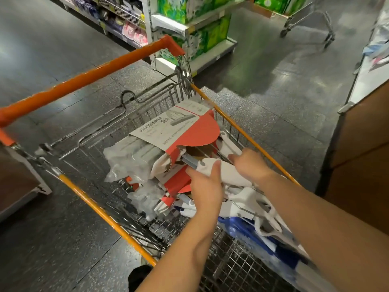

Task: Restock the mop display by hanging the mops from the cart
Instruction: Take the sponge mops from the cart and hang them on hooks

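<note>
A wire shopping cart (101, 209) with orange rails and an orange push bar holds several packaged mops. The top mop (168, 133) has a grey head wrapped in clear plastic and a red-and-white card sleeve. My left hand (205, 186) grips the white plastic part (233, 173) of that mop just below the sleeve, thumb on top. My right hand (250, 163) holds the same white part from the far side. More white mop parts (248, 199) and a blue-and-white pack (248, 230) lie underneath.
A shelf end (195, 34) stacked with green packs stands just beyond the cart. An aisle shelf (117, 15) runs along the far left. Another cart's frame (309, 20) is at the far right. A brown counter (362, 152) is close on the right, a low platform (19, 186) on the left.
</note>
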Demonstrator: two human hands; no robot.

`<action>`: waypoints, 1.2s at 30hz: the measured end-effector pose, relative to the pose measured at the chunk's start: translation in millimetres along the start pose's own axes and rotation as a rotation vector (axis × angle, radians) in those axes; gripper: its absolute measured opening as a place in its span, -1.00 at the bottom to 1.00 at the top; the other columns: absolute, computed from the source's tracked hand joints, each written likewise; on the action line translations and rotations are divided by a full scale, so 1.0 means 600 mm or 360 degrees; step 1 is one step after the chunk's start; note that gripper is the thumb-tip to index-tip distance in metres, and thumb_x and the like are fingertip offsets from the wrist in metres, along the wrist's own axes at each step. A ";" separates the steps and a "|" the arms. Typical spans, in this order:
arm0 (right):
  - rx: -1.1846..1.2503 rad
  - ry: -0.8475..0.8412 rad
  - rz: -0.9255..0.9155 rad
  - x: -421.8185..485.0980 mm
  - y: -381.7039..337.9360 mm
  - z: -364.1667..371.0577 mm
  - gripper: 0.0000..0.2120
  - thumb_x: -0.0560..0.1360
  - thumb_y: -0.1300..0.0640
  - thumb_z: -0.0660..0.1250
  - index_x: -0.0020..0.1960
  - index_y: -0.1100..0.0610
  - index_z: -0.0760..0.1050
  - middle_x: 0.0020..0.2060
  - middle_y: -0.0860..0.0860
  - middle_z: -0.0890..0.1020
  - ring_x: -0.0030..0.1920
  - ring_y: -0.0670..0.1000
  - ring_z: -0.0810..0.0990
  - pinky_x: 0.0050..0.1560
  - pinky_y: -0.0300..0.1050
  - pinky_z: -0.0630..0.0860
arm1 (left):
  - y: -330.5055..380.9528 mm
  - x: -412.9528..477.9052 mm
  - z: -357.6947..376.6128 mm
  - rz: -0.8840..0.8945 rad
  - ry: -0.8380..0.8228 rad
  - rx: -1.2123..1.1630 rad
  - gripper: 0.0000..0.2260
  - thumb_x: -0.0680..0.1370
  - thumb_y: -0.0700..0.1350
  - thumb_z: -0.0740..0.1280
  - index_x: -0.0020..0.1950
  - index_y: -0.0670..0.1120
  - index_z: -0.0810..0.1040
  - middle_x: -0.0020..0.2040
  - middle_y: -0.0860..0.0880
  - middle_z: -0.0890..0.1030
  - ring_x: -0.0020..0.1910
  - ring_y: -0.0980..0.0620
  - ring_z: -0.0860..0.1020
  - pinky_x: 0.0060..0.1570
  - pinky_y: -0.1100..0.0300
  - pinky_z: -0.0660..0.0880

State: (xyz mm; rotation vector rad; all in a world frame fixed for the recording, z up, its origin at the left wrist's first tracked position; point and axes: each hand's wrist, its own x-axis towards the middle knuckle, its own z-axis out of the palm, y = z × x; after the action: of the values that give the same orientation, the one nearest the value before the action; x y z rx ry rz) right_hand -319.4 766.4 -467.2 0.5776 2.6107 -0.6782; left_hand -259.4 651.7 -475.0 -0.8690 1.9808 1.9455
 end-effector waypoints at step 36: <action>0.0831 0.0854 -0.0332 -0.191 -0.182 -0.164 -0.68 0.52 -0.18 0.25 -0.06 0.06 0.57 -0.17 0.04 0.62 -0.12 0.12 0.57 -0.31 -0.12 0.32 | 0.188 -0.140 -0.091 0.0473 -0.0452 -0.1041 -0.92 0.60 -0.01 0.28 -0.02 0.01 0.52 0.00 -0.06 0.65 0.06 -0.07 0.62 0.12 -0.01 0.54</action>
State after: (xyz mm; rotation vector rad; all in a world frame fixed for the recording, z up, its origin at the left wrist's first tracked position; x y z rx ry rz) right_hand -299.6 697.7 -295.0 0.7192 3.0124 -1.4744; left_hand -242.1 612.9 -330.3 -0.3802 1.3786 2.7750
